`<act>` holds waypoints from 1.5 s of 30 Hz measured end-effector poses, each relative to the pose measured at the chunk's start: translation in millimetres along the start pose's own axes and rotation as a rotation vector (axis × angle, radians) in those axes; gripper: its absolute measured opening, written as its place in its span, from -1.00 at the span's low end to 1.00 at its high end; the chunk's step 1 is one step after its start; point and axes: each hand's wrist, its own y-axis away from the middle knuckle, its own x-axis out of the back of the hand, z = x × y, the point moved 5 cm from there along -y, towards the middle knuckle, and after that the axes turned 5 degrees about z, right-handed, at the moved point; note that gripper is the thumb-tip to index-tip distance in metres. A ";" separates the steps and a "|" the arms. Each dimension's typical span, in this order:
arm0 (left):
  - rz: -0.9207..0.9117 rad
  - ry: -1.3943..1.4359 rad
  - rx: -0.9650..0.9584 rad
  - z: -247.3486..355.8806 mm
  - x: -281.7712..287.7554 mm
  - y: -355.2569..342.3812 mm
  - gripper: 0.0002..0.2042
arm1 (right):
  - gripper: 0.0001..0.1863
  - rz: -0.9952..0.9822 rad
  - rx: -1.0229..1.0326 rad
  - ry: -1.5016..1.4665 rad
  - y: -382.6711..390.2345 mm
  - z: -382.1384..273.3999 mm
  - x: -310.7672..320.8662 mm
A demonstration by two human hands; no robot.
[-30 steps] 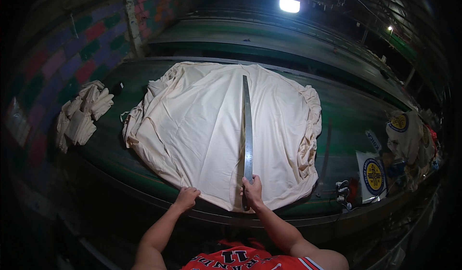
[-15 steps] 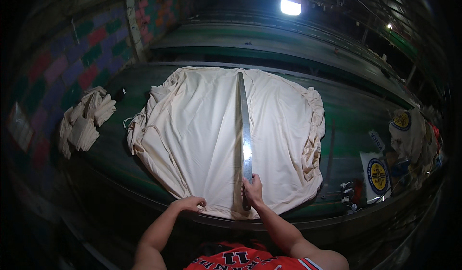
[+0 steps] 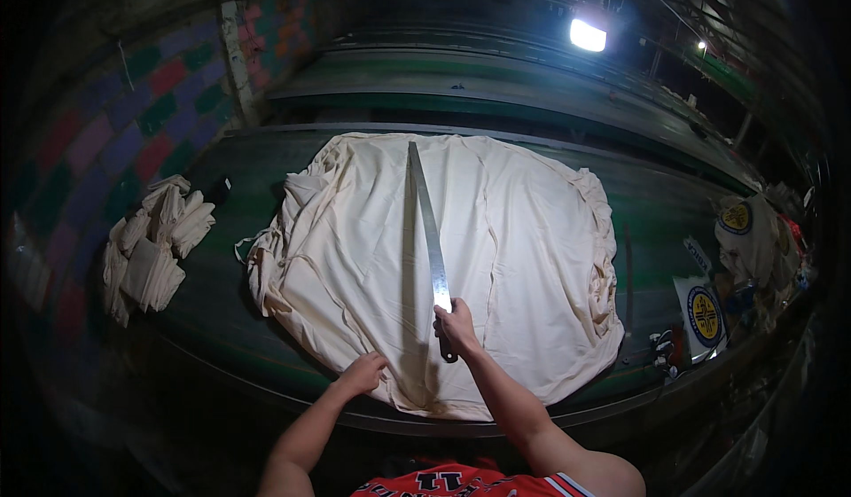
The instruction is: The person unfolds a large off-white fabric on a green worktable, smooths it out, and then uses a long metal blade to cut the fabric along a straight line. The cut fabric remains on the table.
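A wide cream cloth (image 3: 541,258) lies spread over the dark green table, its left and right margins gathered and wrinkled. My right hand (image 3: 456,324) is closed around the near part of a long, flat metal straightedge (image 3: 429,231). The straightedge points away from me across the cloth, leaning a little to the left, and its dark near end with a hole (image 3: 448,352) sticks out below my fist. My left hand (image 3: 363,374) rests at the cloth's near left edge with its fingers curled on the fabric; the fingertips are partly hidden.
A pile of folded cream cloth (image 3: 155,244) sits at the table's left end. On the right are a white sheet with a round blue and yellow emblem (image 3: 703,315), a heap of printed cloth (image 3: 749,231) and small items (image 3: 665,351). Beyond run more long tables (image 3: 399,71) and a bright lamp.
The straightedge's far end has swung left across the cloth, and my right hand has lifted slightly away from the near edge. My left hand has shifted a little up along the fabric's edge.
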 end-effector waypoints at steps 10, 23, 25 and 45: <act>-0.048 0.100 -0.116 -21.4 -5.3 19.8 -0.67 | -0.66 -0.257 -0.028 -0.324 -42.9 -66.6 -96.9; -0.084 0.232 -0.262 -17.4 2.0 22.7 -0.83 | -0.65 -0.220 0.019 -0.477 50.8 -105.4 -99.2; -0.058 0.179 -0.290 -15.9 1.6 21.7 -0.85 | -0.66 -0.210 0.022 -0.488 38.6 -113.3 -100.9; -0.238 0.406 -0.196 -23.3 6.6 9.8 -0.64 | -0.63 -0.022 0.044 -0.273 61.9 -18.1 -86.1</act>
